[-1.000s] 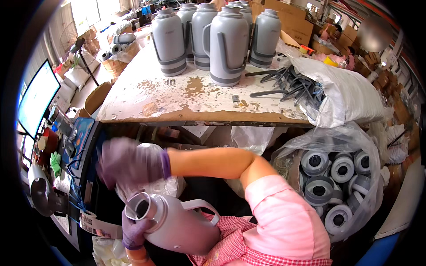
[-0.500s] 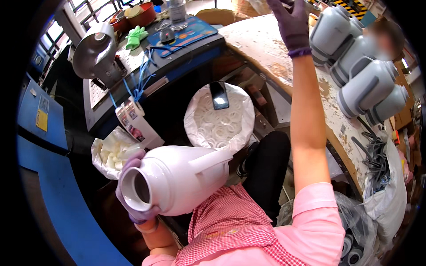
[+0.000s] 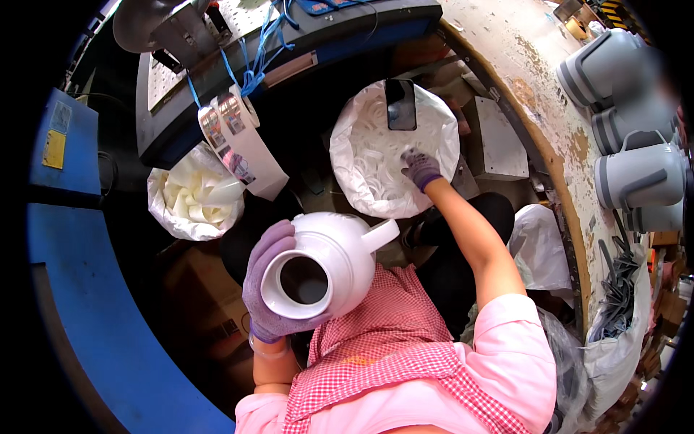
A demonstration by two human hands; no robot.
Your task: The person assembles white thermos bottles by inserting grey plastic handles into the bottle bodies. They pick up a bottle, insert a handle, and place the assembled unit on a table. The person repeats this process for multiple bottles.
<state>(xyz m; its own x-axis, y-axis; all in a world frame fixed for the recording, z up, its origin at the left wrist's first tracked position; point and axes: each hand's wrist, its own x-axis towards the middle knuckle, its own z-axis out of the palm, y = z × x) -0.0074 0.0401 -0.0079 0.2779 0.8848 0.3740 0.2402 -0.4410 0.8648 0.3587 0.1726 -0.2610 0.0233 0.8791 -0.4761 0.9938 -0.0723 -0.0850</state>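
Note:
My left hand (image 3: pixel 262 286), in a purple-grey glove, is wrapped around the neck end of a white vacuum jug body (image 3: pixel 345 267). The jug lies tilted over my lap, its round open mouth toward me and its handle pointing right. In front of me my gloved right hand (image 3: pixel 421 168) is down inside a white bag, its fingers apart and touching the whitish plastic rings (image 3: pixel 372 170) there. Nothing can be seen held in it. A dark phone (image 3: pixel 401 105) rests at the far rim of the white bag (image 3: pixel 347 192).
On the worn bench (image 3: pixel 535 65) at right stand several grey jugs (image 3: pixel 640 177). A sack of dark grey straps (image 3: pixel 614 289) sits below them. To the left are a label roll (image 3: pixel 231 119), a bag of pale scraps (image 3: pixel 195 195) and a blue cabinet (image 3: pixel 79 289).
My right hand has come down from above the bench into the bag of rings. The jug has moved right, its mouth turned more toward me. My view has tilted down.

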